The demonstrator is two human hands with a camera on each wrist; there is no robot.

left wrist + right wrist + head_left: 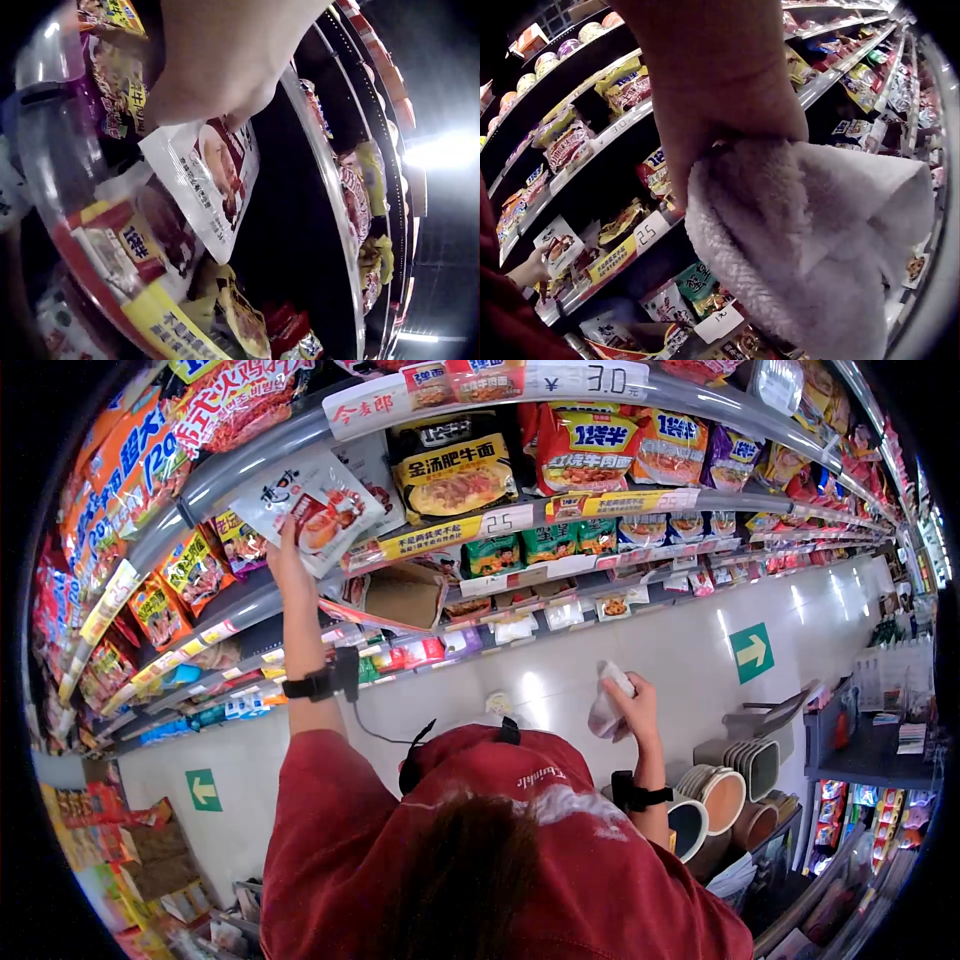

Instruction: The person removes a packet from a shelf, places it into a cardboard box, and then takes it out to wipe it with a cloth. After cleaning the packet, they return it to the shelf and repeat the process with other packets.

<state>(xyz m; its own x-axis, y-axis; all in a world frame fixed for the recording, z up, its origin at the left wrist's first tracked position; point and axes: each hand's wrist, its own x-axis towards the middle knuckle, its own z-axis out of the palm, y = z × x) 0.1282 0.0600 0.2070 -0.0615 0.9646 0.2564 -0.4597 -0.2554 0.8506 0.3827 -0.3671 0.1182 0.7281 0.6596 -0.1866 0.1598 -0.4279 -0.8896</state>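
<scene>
In the head view the left hand (287, 556) pinches the edge of a white packet (318, 510) with a red food picture, in front of the noodle shelf. The left wrist view shows that hand (217, 67) above the same packet (206, 176), its fingertips mostly hidden; a similar packet stands behind the shelf's price strip. The right hand (637, 705) holds a bunched pale cloth (606, 705) over the floor, away from the shelf. Close up in the right wrist view, the cloth (780, 232) hangs from the right hand (731, 105).
Bagged noodles (455, 465) line the shelves behind price rails (440, 538). An open cardboard box (405, 595) sits on a lower shelf. Stacked bins (722, 800) and a dark rack (870, 740) stand at the right. Green arrow signs (751, 652) mark the floor.
</scene>
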